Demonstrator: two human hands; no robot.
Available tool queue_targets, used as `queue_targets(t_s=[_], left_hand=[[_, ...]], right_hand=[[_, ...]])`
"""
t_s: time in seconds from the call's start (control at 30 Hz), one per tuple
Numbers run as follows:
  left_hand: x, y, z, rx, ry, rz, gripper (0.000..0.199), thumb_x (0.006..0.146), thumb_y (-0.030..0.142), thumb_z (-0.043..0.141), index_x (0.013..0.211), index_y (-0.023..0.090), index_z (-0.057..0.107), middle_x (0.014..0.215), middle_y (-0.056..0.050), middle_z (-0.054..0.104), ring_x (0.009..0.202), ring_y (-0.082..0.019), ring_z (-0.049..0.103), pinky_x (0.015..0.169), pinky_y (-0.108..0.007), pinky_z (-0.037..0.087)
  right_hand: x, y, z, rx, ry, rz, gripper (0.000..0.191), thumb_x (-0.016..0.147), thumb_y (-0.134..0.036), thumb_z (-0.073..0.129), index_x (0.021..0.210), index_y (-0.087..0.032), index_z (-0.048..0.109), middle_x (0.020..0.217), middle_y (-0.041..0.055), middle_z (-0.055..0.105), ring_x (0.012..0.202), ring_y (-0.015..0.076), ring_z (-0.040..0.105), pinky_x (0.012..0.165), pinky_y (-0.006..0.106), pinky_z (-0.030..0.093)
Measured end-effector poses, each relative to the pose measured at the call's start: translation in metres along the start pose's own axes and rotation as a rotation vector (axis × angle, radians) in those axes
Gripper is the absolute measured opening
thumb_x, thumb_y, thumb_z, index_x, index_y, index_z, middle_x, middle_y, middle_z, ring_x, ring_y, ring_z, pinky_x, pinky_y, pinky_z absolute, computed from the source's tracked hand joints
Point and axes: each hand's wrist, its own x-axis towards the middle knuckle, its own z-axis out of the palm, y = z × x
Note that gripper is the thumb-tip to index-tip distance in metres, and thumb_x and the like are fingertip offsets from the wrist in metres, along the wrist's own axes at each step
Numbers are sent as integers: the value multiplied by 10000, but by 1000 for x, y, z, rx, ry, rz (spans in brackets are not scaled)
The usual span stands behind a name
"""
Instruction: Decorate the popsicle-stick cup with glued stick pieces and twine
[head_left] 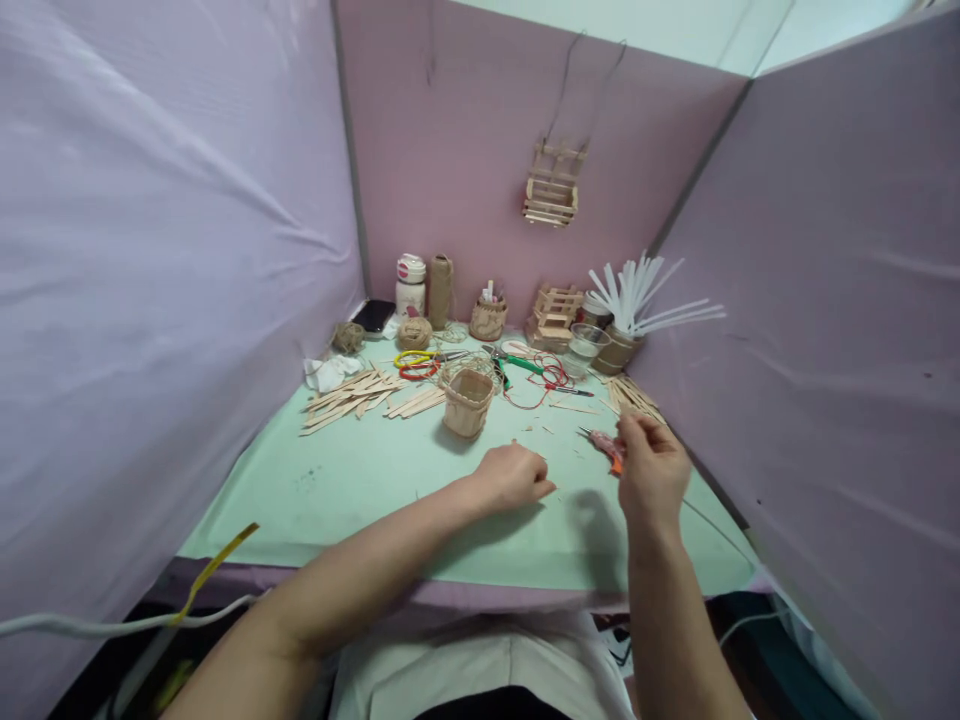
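My left hand [516, 476] rests low over the green tabletop with its fingers curled closed; whatever may be inside them is hidden. Raised at the right, my right hand [654, 462] has thumb and fingers pinched together, and I cannot make out what is between them. A hot glue gun or similar pink-and-orange tool [606, 448] with a pointed metal tip lies just left of that hand. Beyond my left hand stands a small square wooden basket [468, 402] made of flat sticks, its opening facing up. Small wood scraps [547, 430] lie between basket and tool.
Flat wooden sticks [352, 398] are heaped at left, with more sticks [634, 398] at right. Yellow-handled scissors [415, 358], green-handled pliers [523, 364], twine and a clear cup [585, 348] lie behind. White glue sticks [637, 292] fill a pot. A stick-built holder [552, 190] hangs above.
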Motion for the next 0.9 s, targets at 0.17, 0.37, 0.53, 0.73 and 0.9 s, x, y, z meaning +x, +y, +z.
queue_targets(t_s=[0.17, 0.37, 0.53, 0.73, 0.9], left_hand=[[-32, 33, -34, -41, -117, 294, 141, 626, 180, 737, 528, 245, 659, 781, -39, 700, 832, -227, 614, 807, -339, 390], [-67, 8, -87, -286, 241, -79, 138, 721, 219, 662, 852, 219, 702, 1017, -66, 683, 823, -181, 629, 759, -287, 451], [-68, -19, -101, -568, 407, -298, 348, 647, 240, 735, 981, 184, 657, 1026, -75, 679, 866, -188, 627, 730, -280, 462], [-63, -14, -87, -775, 415, -326, 227, 704, 372, 706, 774, 157, 691, 777, -47, 686, 739, -157, 590, 702, -263, 450], [-66, -20, -78, -739, 464, -295, 184, 711, 348, 699, 698, 165, 686, 707, -31, 661, 691, -147, 557, 676, -250, 429]], right_hand=[[-27, -12, 7, 86, -147, -14, 280, 674, -406, 769, 746, -171, 632, 647, -36, 519, 563, 80, 417, 566, 238, 381], [-75, -1, 51, 132, -465, 259, 256, 697, -410, 756, 745, -180, 656, 675, -17, 537, 580, 89, 411, 559, 239, 353], [-95, 3, 84, 194, -560, 490, 301, 652, -435, 767, 665, -178, 609, 632, -30, 499, 576, 91, 415, 553, 230, 356], [-103, 8, 88, 83, -603, 390, 305, 690, -465, 733, 723, -173, 649, 609, -29, 508, 545, 89, 385, 523, 233, 315], [-105, 11, 84, 13, -601, 323, 267, 691, -429, 736, 712, -167, 687, 604, -15, 552, 534, 90, 393, 524, 238, 326]])
